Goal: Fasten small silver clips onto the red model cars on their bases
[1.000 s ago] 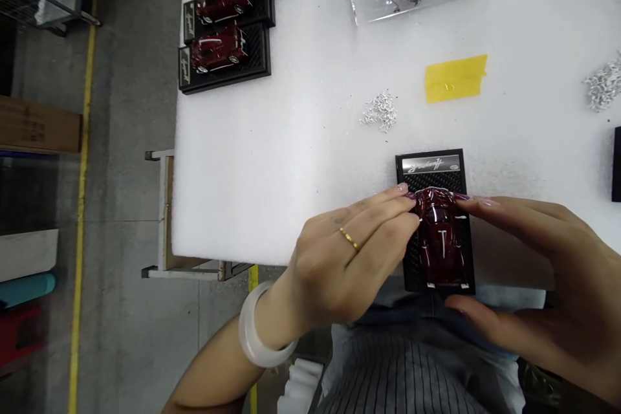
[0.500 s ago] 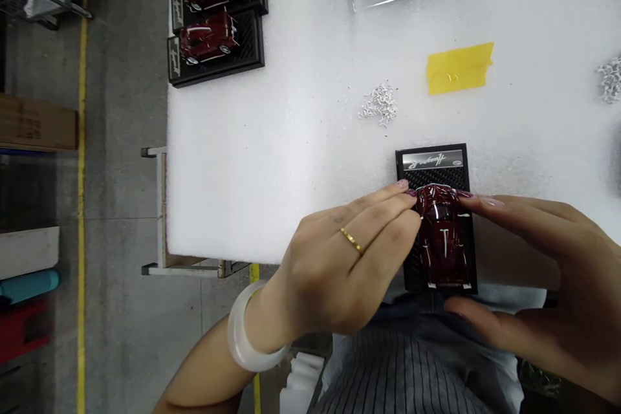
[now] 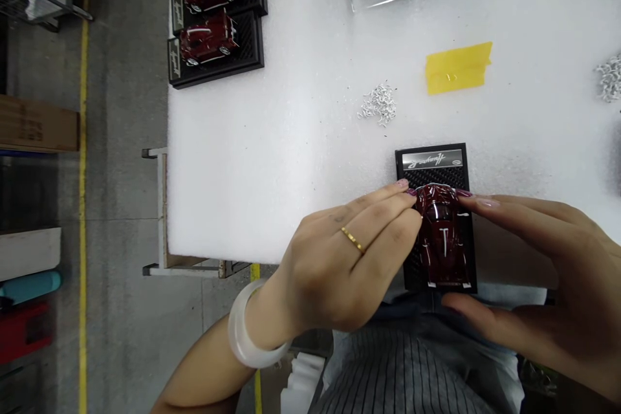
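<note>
At the near edge of the foam table [image 3: 272, 162], I have my left hand [image 3: 339, 265] and right hand [image 3: 543, 272] pinching the dark red model car [image 3: 441, 236] from both sides on its black display base [image 3: 433, 165]. I'd squeeze evenly, keep it centred lengthwise, and avoid smudging the paint.

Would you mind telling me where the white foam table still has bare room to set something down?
The widest bare patch lies between the two finished cars at the far left and the clip pile. Another lies right of the yellow tape. It is crowded around both hands and the red car.
</note>
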